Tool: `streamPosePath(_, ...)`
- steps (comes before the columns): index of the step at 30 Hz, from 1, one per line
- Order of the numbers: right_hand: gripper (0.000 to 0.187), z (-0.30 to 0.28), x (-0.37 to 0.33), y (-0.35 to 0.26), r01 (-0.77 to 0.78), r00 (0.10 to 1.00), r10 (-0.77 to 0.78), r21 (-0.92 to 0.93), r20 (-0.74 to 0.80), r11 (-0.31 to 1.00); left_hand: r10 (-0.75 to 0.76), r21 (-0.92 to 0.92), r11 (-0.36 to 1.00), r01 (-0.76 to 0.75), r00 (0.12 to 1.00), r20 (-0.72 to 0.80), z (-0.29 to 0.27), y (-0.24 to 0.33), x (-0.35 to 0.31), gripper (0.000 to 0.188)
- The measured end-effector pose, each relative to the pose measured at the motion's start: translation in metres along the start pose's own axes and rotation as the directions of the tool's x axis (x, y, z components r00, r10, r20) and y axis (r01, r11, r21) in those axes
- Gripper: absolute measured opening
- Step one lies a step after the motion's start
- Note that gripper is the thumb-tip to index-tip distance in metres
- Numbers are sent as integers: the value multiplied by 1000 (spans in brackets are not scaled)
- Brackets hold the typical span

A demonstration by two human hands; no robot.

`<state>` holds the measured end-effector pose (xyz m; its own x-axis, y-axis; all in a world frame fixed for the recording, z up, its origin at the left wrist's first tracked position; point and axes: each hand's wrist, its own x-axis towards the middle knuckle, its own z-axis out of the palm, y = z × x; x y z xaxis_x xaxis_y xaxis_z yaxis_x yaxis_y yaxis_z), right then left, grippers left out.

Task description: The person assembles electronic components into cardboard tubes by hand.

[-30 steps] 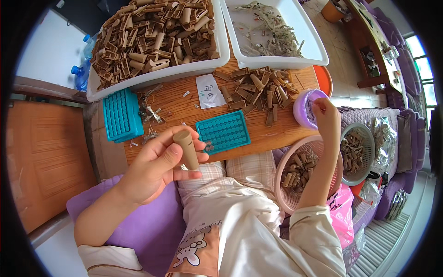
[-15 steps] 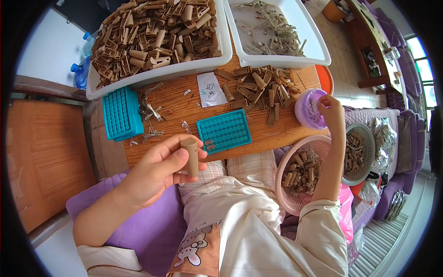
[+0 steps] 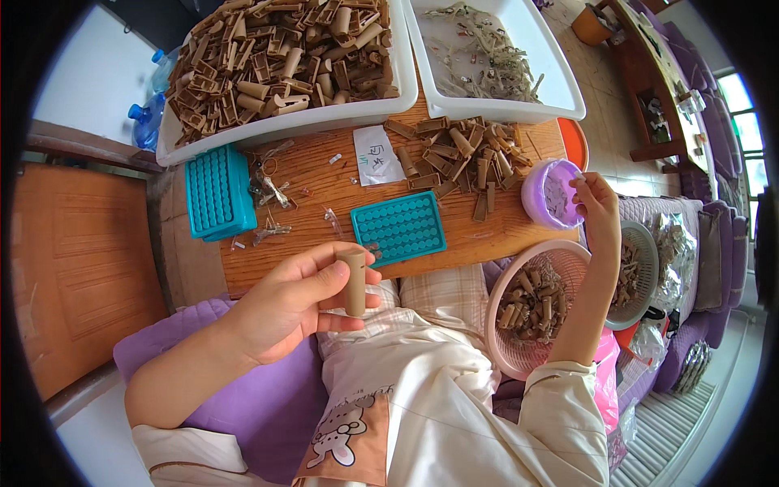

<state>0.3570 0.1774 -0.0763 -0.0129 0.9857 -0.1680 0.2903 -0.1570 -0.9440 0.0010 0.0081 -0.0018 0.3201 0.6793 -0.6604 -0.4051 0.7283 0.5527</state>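
Note:
My left hand grips a tan plastic tube upright, just in front of the wooden table's near edge. My right hand is raised over a small purple bowl at the table's right end, pinching a tiny pale piece between its fingertips. A teal perforated tray lies on the table between the two hands. A loose pile of tan tubes sits just behind it.
Two white bins stand at the back: one heaped with tan tubes, one with thin grey scraps. A second teal tray lies left. A pink basket of tubes rests on my lap, a grey basket beside it.
My right hand has lifted slightly out of the purple bowl with a small piece pinched. My left hand has turned the tan tube more upright and drawn it a little nearer.

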Motion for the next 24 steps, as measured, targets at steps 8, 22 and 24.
streamPosePath(8,10,116,-79,-64,607,720,-481,-116,500,786,-64,-90,994,61,997,-34,-1,-3,0,36)
streamPosePath(22,8,165,-103,-83,753,499,-680,119,537,647,-56,47,997,56,998,7,1,2,-6,41)
streamPosePath(24,8,162,-103,-87,772,489,-677,89,550,630,-62,73,996,59,998,31,-2,3,-6,37)
